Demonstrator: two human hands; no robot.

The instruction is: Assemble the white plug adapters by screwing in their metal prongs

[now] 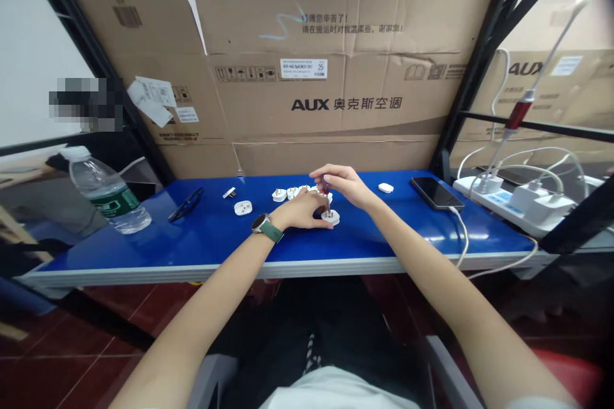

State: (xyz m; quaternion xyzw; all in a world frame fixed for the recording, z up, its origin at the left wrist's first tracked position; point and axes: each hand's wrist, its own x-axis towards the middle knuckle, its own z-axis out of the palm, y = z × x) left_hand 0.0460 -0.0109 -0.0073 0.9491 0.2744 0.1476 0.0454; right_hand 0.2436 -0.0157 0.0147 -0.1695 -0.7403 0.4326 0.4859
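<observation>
A white plug (332, 218) lies on the blue tabletop (297, 244), steadied between the thumb and fingers of my left hand (303, 209). My right hand (354, 186) grips a small screwdriver (326, 192) from above; its shaft stands upright over the plug, and the tip meets the plug's upper face. Just behind my hands runs a row of several white plugs (279, 195), pins up, partly hidden by my fingers. To the left lie a white plug cover (243, 208) and a small white piece with metal pins (229, 193). Another white part (385, 188) rests to the right.
Tall cardboard (259, 108) closes off the table's back. At left are a water bottle (112, 195) and dark glasses (187, 203). At right sit a phone (436, 193) with a white cable and a power strip (508, 201) full of chargers, beside a black metal post (472, 57).
</observation>
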